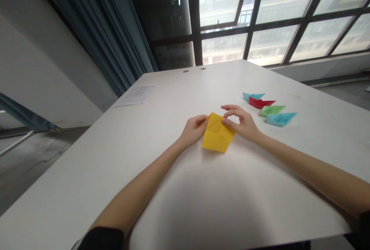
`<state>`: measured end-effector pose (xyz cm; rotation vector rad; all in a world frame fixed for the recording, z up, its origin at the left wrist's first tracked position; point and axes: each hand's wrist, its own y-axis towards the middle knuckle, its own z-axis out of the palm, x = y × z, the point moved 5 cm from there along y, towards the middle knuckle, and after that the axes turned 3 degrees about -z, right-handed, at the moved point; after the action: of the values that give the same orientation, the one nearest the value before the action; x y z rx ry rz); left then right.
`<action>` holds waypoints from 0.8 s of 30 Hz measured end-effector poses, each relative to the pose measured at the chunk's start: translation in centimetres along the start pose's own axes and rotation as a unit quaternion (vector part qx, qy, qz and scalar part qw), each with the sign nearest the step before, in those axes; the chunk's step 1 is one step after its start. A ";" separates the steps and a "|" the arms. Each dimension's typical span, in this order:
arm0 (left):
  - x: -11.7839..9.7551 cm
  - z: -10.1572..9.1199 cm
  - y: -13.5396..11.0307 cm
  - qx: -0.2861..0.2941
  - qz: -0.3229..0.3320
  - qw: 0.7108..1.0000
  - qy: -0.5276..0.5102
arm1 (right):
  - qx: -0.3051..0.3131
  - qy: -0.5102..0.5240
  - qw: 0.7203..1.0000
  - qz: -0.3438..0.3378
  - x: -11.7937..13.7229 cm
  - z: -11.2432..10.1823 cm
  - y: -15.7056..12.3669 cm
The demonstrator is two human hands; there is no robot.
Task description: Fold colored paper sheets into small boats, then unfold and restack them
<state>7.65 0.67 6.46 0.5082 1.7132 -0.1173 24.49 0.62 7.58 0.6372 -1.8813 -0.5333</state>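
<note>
A creased piece of yellow origami paper (pixel 219 134) is held a little above the white table, tilted so its folded face shows. My left hand (pixel 194 128) pinches its left edge, thumb in front and the other fingers partly hidden behind. At the upper right edge, my right hand (pixel 241 122) has its thumb pressed on the paper, with the index finger arched above. Whether another right finger grips from behind is hard to see. Right of the right hand lie folded paper boats: a near blue one (pixel 281 119), a green one (pixel 271 110), a red one (pixel 261 102) and a far blue one (pixel 252 96).
The white table (pixel 162 188) spreads out on all sides of my hands. A printed sheet (pixel 135 95) lies near its left edge. Two round grommets (pixel 185 71) are set by the far edge. Beyond stand a blue curtain (pixel 106 22) and dark-framed windows (pixel 225 30).
</note>
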 end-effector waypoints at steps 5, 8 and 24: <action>0.9 0.2 0.3 0.005 -0.066 0.992 -0.107 | 0.067 0.110 0.984 0.126 -1.3 1.3 -0.4; 0.8 -0.3 0.4 -0.025 -0.066 0.991 -0.117 | 0.058 0.164 0.963 0.204 -2.3 1.7 -0.8; 3.4 -2.2 1.2 -0.071 -0.081 0.994 0.031 | 0.010 0.171 0.952 0.253 -5.2 1.5 -1.0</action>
<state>5.74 3.44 3.86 0.2694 1.8080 -0.0957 25.00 3.29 2.81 0.2191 -1.6326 -0.0618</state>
